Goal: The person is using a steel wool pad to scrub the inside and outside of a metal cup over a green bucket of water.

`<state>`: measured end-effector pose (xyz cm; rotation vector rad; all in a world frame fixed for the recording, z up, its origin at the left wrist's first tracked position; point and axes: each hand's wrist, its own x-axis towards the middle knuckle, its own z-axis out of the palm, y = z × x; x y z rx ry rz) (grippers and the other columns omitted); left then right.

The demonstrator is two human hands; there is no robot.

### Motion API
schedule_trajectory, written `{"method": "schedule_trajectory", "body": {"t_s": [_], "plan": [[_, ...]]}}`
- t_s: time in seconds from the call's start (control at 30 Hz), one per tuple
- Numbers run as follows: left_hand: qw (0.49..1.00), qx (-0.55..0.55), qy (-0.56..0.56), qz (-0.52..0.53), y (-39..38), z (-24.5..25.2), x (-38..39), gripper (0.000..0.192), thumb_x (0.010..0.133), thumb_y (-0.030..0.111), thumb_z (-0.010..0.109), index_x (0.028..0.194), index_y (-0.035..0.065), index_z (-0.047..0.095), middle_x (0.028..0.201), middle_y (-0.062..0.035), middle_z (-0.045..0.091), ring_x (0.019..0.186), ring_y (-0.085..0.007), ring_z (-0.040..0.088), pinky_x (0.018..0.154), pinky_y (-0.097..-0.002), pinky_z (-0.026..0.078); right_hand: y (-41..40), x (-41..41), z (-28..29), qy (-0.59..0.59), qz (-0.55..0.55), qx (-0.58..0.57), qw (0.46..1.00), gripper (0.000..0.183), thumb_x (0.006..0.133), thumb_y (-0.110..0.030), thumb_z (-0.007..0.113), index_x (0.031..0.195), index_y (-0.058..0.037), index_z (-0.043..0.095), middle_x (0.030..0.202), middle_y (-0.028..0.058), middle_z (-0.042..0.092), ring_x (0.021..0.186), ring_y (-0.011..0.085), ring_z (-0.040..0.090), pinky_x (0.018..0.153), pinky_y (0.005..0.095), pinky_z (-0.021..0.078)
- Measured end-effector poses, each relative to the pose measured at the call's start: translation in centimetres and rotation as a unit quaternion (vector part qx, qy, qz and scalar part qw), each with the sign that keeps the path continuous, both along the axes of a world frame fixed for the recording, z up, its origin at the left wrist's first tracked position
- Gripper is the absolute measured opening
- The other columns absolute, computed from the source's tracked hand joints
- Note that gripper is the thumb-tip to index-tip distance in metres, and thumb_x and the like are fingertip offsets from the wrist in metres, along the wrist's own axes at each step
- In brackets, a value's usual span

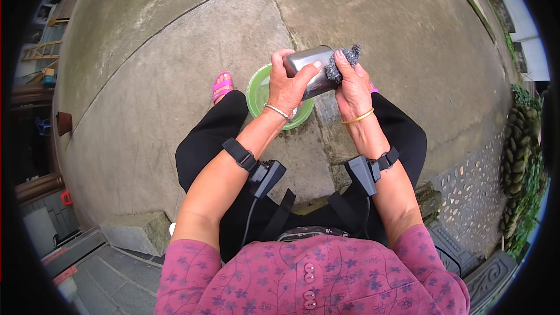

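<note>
A shiny metal container (311, 59), perhaps a steel cup or canister, lies tilted on its side in the air between my hands. My left hand (288, 79) grips it at its left end, thumb across the near side. In my right hand (353, 85) is a dark grey scouring pad (343, 63), pressed by the thumb against the container's right end. Below the container stands a green plastic basin (254, 92) on the ground, partly hidden by my left hand and wrist. What the basin holds is hard to make out, though it looks like water.
My knees in black trousers (210, 144) flank the basin, with a pink sandal (223, 83) to its left. Around lies a concrete yard (175, 61). A stone block (135, 232) sits at lower left, a brown pot (64, 123) farther left, and a pebbled strip (470, 192) at right.
</note>
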<state>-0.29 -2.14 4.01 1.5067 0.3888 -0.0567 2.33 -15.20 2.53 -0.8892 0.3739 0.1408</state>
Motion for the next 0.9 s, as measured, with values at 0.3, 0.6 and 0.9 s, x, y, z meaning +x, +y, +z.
{"method": "schedule_trajectory", "body": {"t_s": [0.3,0.6,0.9], "plan": [[0.945,-0.312,-0.018,-0.099,3.1,2.4,0.4,0.055,0.087,0.038,0.061,0.132,0.0162,0.039,0.109,-0.0074,0.056,0.085,-0.0174,0.062,0.052,-0.0302,0.05,-4.8,1.6,2.0,-0.019,-0.02,0.116,0.993,0.015,0.091,-0.02,0.065,0.093,-0.0075,0.057,0.076,0.0043,0.059,0.059,0.0161,0.056,0.06,0.0347,0.0515],[0.828,-0.548,0.064,-0.098,4.3,3.1,-1.3,0.053,0.094,0.044,0.045,0.115,-0.002,0.061,0.106,-0.0167,0.067,0.096,-0.0283,0.066,0.087,-0.043,0.053,-3.8,0.0,4.3,-0.084,0.033,-0.077,0.993,0.033,0.093,-0.034,0.062,0.108,-0.0067,0.051,0.081,-0.0017,0.058,0.052,0.0035,0.049,0.042,0.0179,0.0389],[0.83,-0.518,0.069,-0.195,4.2,6.1,-1.7,0.047,0.088,0.048,0.058,0.122,0.0184,0.045,0.11,-0.0287,0.056,0.068,-0.0415,0.061,0.049,-0.0364,0.05,-4.1,0.1,4.2,-0.088,0.057,-0.074,0.992,0.024,0.094,-0.033,0.061,0.094,-0.0095,0.062,0.075,-0.0038,0.063,0.053,0.0009,0.051,0.041,0.0158,0.0328]]}}
